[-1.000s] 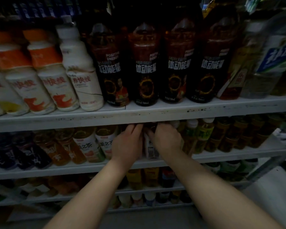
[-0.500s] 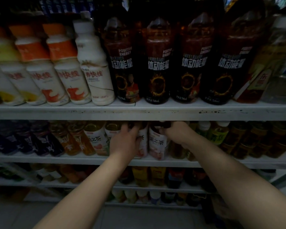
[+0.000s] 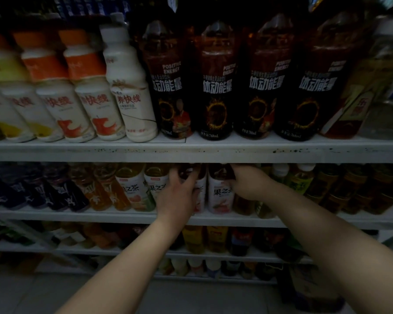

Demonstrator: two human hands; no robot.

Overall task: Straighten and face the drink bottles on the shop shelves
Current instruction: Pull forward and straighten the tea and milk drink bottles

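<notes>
White metal shelf unit (image 3: 191,152), several tiers, dim light. Upper tier: four large dark-brown plastic energy-drink bottles (image 3: 217,87) along the front edge, labels out, so judged already faced. Left of them is a row of white plastic milk-drink bottles with orange bands (image 3: 127,103); they look tilted, cannot tell if that's real or the lens. Work is on the tier below (image 3: 123,216), mid front edge, among small clear tea bottles with white fruit labels (image 3: 132,191). Left hand (image 3: 179,198) has its fingers curled round the left tea bottle (image 3: 202,193) at the shoulder. Right hand (image 3: 250,184) grasps the right tea bottle (image 3: 220,193), just beside it, the same way. Probable reason for the grip: the upper shelf lip sits close over the caps, and a shoulder twist turns labels forward. In the way: that lip, green-label bottles (image 3: 297,180) tight on the right, amber bottles (image 3: 100,191) further left. Neighbours look easy to knock.
</notes>
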